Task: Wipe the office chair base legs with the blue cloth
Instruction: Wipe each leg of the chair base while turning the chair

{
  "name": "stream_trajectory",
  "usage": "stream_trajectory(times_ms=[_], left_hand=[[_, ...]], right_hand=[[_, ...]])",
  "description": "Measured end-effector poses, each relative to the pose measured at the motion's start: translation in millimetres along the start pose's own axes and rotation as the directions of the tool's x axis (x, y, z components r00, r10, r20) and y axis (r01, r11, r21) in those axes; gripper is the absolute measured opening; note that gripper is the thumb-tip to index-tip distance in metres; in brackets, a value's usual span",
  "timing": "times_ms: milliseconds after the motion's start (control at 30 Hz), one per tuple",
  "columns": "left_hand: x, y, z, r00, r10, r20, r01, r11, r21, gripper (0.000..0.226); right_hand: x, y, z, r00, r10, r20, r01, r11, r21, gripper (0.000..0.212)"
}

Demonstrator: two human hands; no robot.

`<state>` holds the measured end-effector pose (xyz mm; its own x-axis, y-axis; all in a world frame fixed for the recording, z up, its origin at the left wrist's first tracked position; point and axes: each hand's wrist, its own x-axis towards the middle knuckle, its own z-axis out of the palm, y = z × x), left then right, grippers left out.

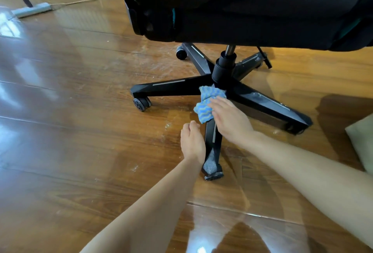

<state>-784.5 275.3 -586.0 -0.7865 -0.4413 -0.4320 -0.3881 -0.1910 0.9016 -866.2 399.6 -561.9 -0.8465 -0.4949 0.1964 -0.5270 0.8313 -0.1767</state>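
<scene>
The black office chair's star base (224,79) stands on the wooden floor with several legs spreading out from the hub. The nearest leg (212,148) points toward me and looks dusty grey at its tip. A blue striped cloth (207,103) lies bunched on that leg close to the hub. My right hand (230,119) presses flat on the cloth from the right. My left hand (191,141) rests against the left side of the same leg, fingers curled, holding nothing I can see.
The black seat (242,0) overhangs the base. Casters sit at the left (141,103) and near me (214,175). A power strip with its cable (32,9) lies at the far left. A pale cushion corner (361,141) shows at the right edge.
</scene>
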Motion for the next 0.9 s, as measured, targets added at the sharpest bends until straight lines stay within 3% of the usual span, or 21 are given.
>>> stream_trajectory(times_ms=[100, 233, 333, 433, 533, 667, 767, 900], left_hand=[[3, 2, 5, 0.999, -0.035, 0.013, 0.036, 0.998, -0.057, 0.029], [5, 8, 7, 0.973, -0.228, 0.028, 0.229, 0.957, -0.179, 0.019], [3, 7, 8, 0.945, -0.305, 0.122, 0.323, 0.930, -0.178, 0.029], [3, 8, 7, 0.945, -0.281, 0.165, 0.310, 0.932, -0.187, 0.038], [3, 9, 6, 0.963, -0.250, 0.099, 0.263, 0.954, -0.142, 0.040], [-7, 6, 4, 0.959, -0.250, 0.136, 0.258, 0.965, -0.041, 0.039], [-11, 10, 4, 0.964, -0.229, 0.135, 0.228, 0.973, 0.024, 0.041], [2, 26, 6, 0.961, -0.242, 0.136, 0.247, 0.969, -0.025, 0.036]], right_hand=[[-55, -15, 7, 0.989, 0.132, -0.065, -0.114, 0.966, 0.232, 0.040], [-127, -53, 16, 0.983, 0.172, -0.069, -0.118, 0.867, 0.484, 0.043], [-140, -59, 20, 0.982, 0.186, -0.039, -0.141, 0.850, 0.508, 0.043], [-95, -45, 14, 0.954, 0.296, -0.050, -0.227, 0.820, 0.525, 0.042], [-28, -22, 3, 0.879, 0.476, -0.012, -0.384, 0.723, 0.574, 0.041], [19, 5, -11, 0.760, 0.645, 0.084, -0.541, 0.555, 0.633, 0.039], [-1, -15, -10, 0.763, 0.641, 0.085, -0.542, 0.562, 0.625, 0.038], [-74, -64, 6, 0.779, 0.624, 0.059, -0.473, 0.524, 0.709, 0.037]])
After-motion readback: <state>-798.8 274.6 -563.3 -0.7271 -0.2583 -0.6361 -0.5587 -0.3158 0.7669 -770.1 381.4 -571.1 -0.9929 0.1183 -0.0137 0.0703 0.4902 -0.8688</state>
